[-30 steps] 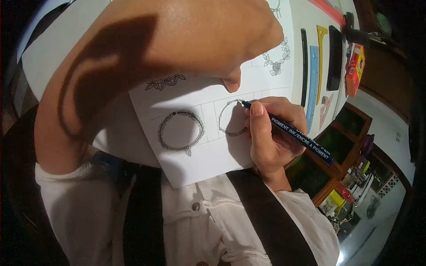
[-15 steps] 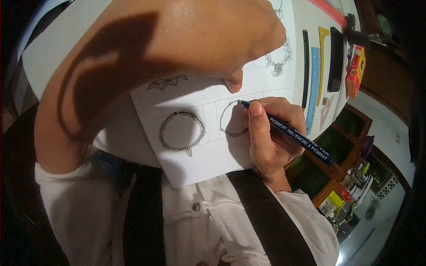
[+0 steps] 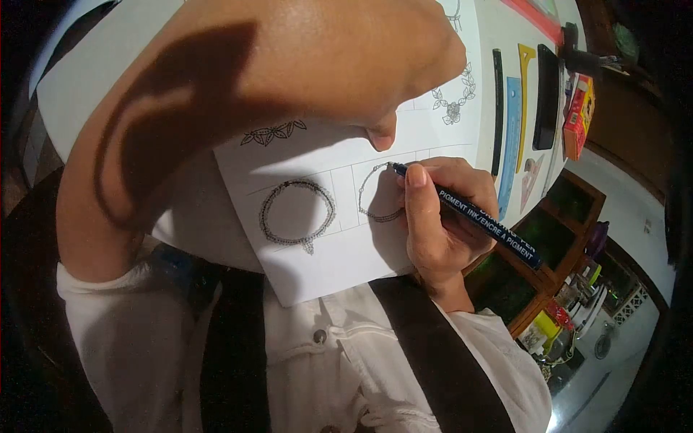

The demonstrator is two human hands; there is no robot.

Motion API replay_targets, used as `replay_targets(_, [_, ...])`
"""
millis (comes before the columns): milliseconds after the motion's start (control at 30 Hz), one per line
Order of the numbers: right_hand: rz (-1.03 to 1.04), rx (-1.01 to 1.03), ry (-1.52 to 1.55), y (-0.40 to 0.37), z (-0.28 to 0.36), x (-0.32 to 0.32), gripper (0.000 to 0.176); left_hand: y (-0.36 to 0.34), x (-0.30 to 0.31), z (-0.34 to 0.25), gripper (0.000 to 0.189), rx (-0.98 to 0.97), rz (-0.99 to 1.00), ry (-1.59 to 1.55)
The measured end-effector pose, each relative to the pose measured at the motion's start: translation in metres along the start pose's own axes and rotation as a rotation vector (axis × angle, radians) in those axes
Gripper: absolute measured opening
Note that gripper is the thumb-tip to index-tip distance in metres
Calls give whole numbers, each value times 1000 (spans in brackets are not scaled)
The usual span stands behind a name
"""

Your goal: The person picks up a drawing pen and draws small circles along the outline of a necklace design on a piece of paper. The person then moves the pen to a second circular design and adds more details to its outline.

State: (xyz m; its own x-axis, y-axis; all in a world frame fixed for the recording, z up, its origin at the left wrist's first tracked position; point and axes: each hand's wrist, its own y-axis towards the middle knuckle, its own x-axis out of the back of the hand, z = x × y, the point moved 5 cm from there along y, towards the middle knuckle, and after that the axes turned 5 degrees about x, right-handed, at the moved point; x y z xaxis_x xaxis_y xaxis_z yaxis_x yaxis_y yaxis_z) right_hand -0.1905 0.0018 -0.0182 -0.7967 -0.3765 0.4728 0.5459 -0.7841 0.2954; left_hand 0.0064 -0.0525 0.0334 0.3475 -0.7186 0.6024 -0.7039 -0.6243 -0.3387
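My right hand [image 3: 451,216] is closed around a dark drawing pen [image 3: 487,229] with white lettering. The pen's tip rests on the outline of a partly hidden round drawing [image 3: 373,191] on the white paper [image 3: 346,256]. My left hand [image 3: 415,65] lies across the upper part of the sheet, with one fingertip on the paper and its other fingers hidden. Left of the pen is a beaded ring drawing [image 3: 297,213] with a small pendant. A leafy wreath drawing [image 3: 452,108] shows beyond my left hand, and a leaf drawing [image 3: 273,133] is below my forearm.
On the white table [image 3: 487,22] lie a black stick [image 3: 497,112], a blue ruler [image 3: 510,144], a yellow ruler [image 3: 525,101], a black case [image 3: 546,97] and a clear triangle [image 3: 532,180]. A red and yellow box [image 3: 578,115] stands at the table's edge.
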Motion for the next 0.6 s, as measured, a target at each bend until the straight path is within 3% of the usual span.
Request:
replay_targets(33, [-35,-71,30,-1,0,0,11,0,-11,1,30,0,0,0])
replay_targets(100, [-70,-141,59,-1,-1,2,11,-6,-25,-4,30,-44,-374,222])
replay_targets(333, [-61,-148,77,-1,-1,1,10,-5,-22,-6,30,21,-279,222])
replay_targets(433, [-7,-79,54,-1,-2,2,10,-6,-21,-2,30,12,-288,230])
replay_targets(500, [44,-17,28,0,-1,1,10,-9,-18,2,30,-108,-276,133])
replay_targets(600, [57,-3,14,0,-1,1,10,-3,-22,6,30,-77,-283,165])
